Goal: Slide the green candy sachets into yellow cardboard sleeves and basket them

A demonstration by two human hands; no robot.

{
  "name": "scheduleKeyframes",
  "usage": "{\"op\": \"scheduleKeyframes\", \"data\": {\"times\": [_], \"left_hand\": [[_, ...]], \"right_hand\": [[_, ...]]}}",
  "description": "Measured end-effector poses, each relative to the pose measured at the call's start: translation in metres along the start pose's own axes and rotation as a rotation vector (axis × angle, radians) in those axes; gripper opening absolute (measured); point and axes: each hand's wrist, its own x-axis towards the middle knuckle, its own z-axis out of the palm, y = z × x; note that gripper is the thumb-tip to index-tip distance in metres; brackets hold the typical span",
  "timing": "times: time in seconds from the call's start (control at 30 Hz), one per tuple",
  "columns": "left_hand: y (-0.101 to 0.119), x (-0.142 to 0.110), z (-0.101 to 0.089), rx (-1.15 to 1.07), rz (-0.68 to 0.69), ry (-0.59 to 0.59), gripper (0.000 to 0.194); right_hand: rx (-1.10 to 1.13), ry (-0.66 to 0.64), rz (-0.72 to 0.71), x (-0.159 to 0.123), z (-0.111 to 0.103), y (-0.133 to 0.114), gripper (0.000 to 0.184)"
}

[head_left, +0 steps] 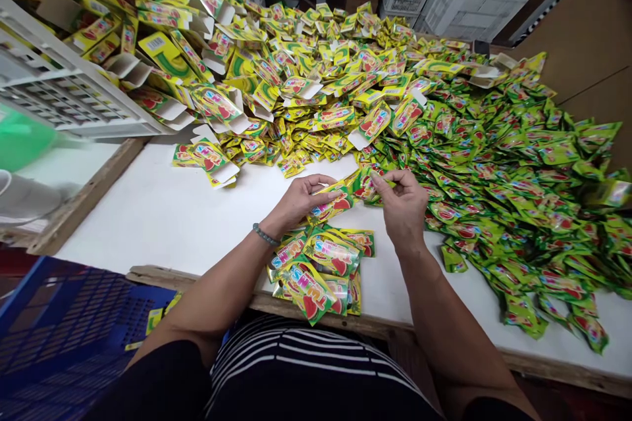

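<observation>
Pinching a yellow watermelon-print carton [328,208] at frame centre, the left hand [295,202] faces the right hand [405,212], whose thumb and finger grasp a green watermelon-print sachet [364,187] beside the carton.

Lighting is even, brightest on the white counter [143,210] left of the left hand [302,202]. Sachets [498,177] right of the right hand [405,207] show small glints. Edges farthest from both hands appear stretched, soft.
</observation>
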Motion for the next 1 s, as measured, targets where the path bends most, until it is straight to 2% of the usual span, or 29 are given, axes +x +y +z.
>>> {"op": "scheduleKeyframes", "data": {"times": [0.07, 0.2, 0.4, 0.53, 0.7, 0.8, 0.87, 1.0], "left_hand": [[0.001, 0.0, 0.001, 0.027, 0.014, 0.009, 0.045], [0.002, -0.001, 0.003, -0.013, -0.016, -0.003, 0.046], [0.004, 0.001, -0.002, -0.166, -0.021, 0.044, 0.052], [0.007, -0.001, -0.006, -0.068, 0.006, 0.009, 0.047], [0.006, -0.002, -0.004, -0.003, 0.034, -0.008, 0.046], [0.003, 0.0, -0.004, -0.013, 0.031, -0.003, 0.047], [0.001, 0.001, -0.004, -0.026, 0.03, 0.029, 0.048], [-0.001, 0.001, -0.002, -0.078, 0.06, 0.091, 0.048]], "right_hand": [[0.022, 0.037, 0.046, 0.0, 0.002, 0.0, 0.032], [0.043, 0.025, 0.12, -0.007, 0.011, -0.003, 0.037], [-0.124, -0.027, -0.083, -0.009, 0.009, -0.004, 0.032], [-0.123, -0.078, -0.113, -0.002, 0.004, 0.002, 0.025], [-0.217, -0.155, -0.236, -0.004, 0.004, 0.006, 0.015], [-0.208, -0.268, -0.232, -0.008, 0.003, 0.005, 0.011], [-0.191, -0.32, -0.203, -0.008, 0.003, 0.004, 0.016], [-0.167, -0.314, -0.173, -0.011, 0.01, 0.003, 0.03]]}}
